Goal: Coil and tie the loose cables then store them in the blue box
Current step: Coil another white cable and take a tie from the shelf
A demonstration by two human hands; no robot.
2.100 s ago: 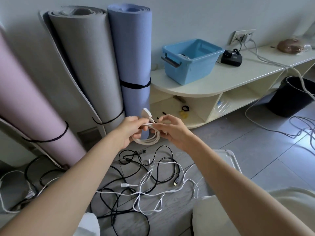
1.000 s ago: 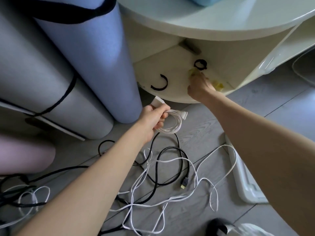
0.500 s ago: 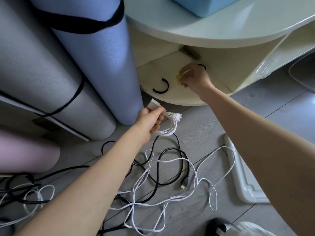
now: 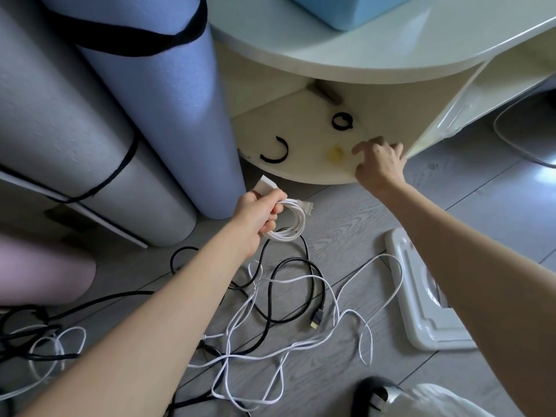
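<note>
The coiled white cable [image 4: 290, 221] hangs in the air just above the floor, in the middle of the scene, gripped in the left hand [image 4: 258, 216]. The fingers [image 4: 275, 209] of that hand are curled tight around one side of the coil, and a flat white plug [image 4: 264, 184] sticks out above the fist on its far side; a second white connector [image 4: 307, 205] juts from the right of the coil.

The right hand [image 4: 380, 167] is farther off and to the right, at the front edge of the lower shelf [image 4: 301, 164] of a cream cabinet. Its fingers [image 4: 365, 145] are loosely spread and bent, and hold nothing that can be seen. Just left of them on the shelf lies a small yellow tie [image 4: 335, 152]. Farther left lies an open black strap [image 4: 275, 150] curved like a C, and farther back a black strap closed into a ring [image 4: 342, 121].

On the cabinet's top surface [image 4: 376, 46], at the far edge of the view, stands the blue box [image 4: 340, 9], only its bottom part visible.

On the near floor, below the left arm, loose white cables [image 4: 301, 335] and black cables [image 4: 298, 293] lie tangled together, with more at the near left. A white lid [image 4: 421, 311] lies on the floor to the right. Rolled mats, blue [image 4: 159, 100], grey [image 4: 60, 121] and pink [image 4: 39, 269], lean at the left.
</note>
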